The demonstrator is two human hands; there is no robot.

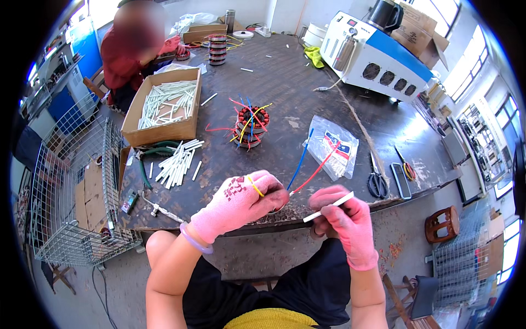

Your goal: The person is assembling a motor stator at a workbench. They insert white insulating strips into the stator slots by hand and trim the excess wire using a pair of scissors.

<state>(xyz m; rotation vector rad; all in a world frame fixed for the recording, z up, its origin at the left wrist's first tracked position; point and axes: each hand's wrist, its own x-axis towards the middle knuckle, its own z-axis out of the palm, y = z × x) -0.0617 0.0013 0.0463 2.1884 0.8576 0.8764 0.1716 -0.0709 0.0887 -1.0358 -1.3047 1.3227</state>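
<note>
A single head-worn fisheye view looks steeply down and forward from above the person's lap, close over both hands (290,205). It faces across the dark table (285,104) toward its far end, with straight edges bending near the rim.

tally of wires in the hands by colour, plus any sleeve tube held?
Blue wire: 1, left hand
Red wire: 1, same hand
Yellow wire: 1, across the left glove
White sleeve tube: 1, right hand
Total: 4
</note>
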